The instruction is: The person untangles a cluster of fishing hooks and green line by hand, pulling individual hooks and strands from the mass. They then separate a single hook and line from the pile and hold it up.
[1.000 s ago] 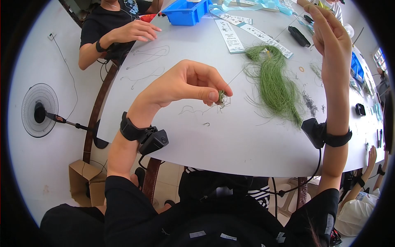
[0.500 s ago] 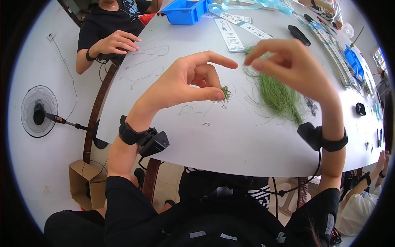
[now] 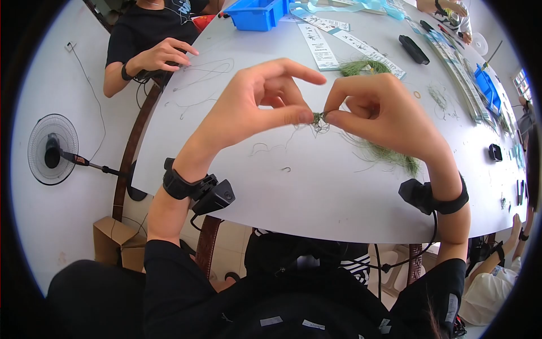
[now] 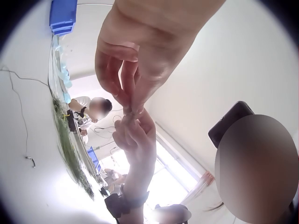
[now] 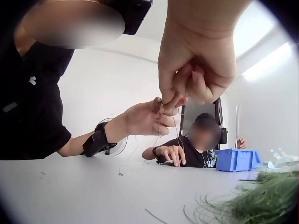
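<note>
Between thumb and middle finger, my left hand (image 3: 257, 101) pinches a small green tangle of line with fish hooks (image 3: 320, 124), its index finger stretched out above. My right hand (image 3: 389, 113) meets it from the other side, thumb and index fingertip pinching at the same tangle. In the right wrist view, thin line (image 5: 174, 123) hangs below the joined fingertips. The tangle is held up over the white table. Behind my right hand lies a large bundle of green line (image 3: 361, 66), its middle hidden. One loose fish hook (image 3: 286, 169) lies on the table nearer me.
Hooked lines (image 3: 206, 70) lie on the table at the left, near another person's hand (image 3: 166, 55). At the back are a blue bin (image 3: 257, 16), printed paper strips (image 3: 319, 51) and a black case (image 3: 414, 50). A floor fan (image 3: 52, 151) stands left.
My right hand has come down from high at the far right, where it held a thread taut, to the left hand's fingertips. My left index finger has lifted off the tangle.
</note>
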`<state>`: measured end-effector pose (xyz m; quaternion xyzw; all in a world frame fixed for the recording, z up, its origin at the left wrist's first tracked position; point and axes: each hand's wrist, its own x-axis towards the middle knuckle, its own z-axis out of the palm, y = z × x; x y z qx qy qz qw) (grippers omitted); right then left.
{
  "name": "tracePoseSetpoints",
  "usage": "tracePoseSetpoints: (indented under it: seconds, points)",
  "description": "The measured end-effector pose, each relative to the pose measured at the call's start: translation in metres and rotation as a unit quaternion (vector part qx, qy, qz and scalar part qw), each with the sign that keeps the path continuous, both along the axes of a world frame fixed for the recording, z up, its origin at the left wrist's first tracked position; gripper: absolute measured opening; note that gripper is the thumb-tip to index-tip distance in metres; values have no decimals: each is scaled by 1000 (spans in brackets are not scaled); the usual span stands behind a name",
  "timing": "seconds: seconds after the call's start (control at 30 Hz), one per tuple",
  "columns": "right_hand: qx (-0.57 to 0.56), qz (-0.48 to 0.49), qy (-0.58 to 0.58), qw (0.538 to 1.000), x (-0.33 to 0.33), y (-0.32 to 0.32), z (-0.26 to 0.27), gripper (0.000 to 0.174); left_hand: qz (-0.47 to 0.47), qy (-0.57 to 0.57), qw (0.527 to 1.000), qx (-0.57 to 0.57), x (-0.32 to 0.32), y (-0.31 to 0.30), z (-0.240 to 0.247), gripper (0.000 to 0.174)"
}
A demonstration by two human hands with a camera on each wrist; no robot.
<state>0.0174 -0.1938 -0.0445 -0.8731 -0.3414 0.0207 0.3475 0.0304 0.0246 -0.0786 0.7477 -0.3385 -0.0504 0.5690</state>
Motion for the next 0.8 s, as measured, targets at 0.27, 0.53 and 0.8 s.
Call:
tracePoseSetpoints:
  seconds: [0.27, 0.53, 0.8]
  points:
    - [-27, -4, 21, 999, 1, -2, 4, 10, 35, -19, 999, -38, 1, 1, -2, 34]
    - [26, -8, 41, 999, 0, 1, 1, 15, 32, 0, 998, -51, -2, -2, -2, 31]
    - [73, -30, 35, 996, 4, 2, -8, 13, 24, -4, 999, -44, -2, -3, -2, 32]
